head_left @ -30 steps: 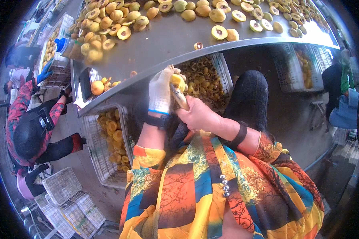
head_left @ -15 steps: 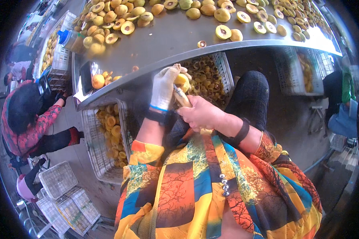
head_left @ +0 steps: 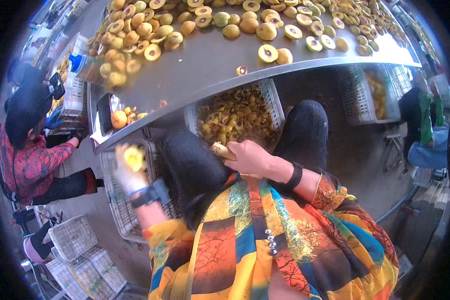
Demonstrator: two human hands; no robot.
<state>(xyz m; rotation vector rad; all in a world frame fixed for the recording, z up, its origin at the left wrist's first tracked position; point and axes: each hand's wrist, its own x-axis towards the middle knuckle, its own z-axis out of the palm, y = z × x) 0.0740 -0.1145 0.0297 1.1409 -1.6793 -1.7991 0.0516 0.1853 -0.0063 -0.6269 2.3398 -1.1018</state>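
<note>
My left hand, in a pale glove and blurred by motion, is over the plastic crate at the left. A yellow fruit half is in its fingers. My bare right hand is closed round the light wooden handle of a small hand tool, held above my lap. The tool's working end cannot be made out now. Just beyond it, under the table edge, a white crate holds scooped-out cores and yellow scraps.
The metal table carries many fruit halves. A blue-capped bottle, a dark flat device and orange fruit lie at its left end. A co-worker sits at the left. Another crate stands at the right.
My left hand has moved left with the yellow fruit half, away from the tool and out over the left crate. My right hand keeps the tool, slightly lower in view.
</note>
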